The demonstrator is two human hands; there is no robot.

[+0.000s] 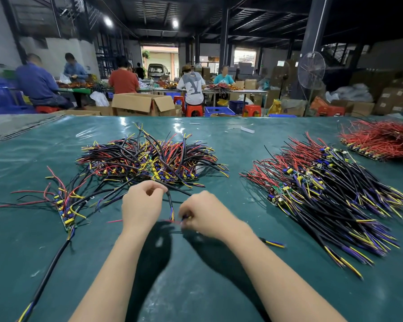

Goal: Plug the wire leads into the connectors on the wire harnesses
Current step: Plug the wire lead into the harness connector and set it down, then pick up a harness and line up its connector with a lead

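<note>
My left hand (142,205) pinches a black cable (170,201) near its upper bend, just in front of the tangled middle pile of harnesses (149,156). The cable hangs down to its blue and yellow leads, which my right hand (204,216) pinches at their tips next to a thin red wire (116,221). What sits between the right fingers is blurred. A small row of harnesses with circuit boards (66,210) lies to the left, with one long black cable running toward the near edge.
A large ordered pile of harnesses (323,196) fills the right of the green table (207,287). A heap of red wires (382,140) lies far right. A loose lead (273,243) rests by my right forearm. Other workers, boxes and stools stand beyond the table.
</note>
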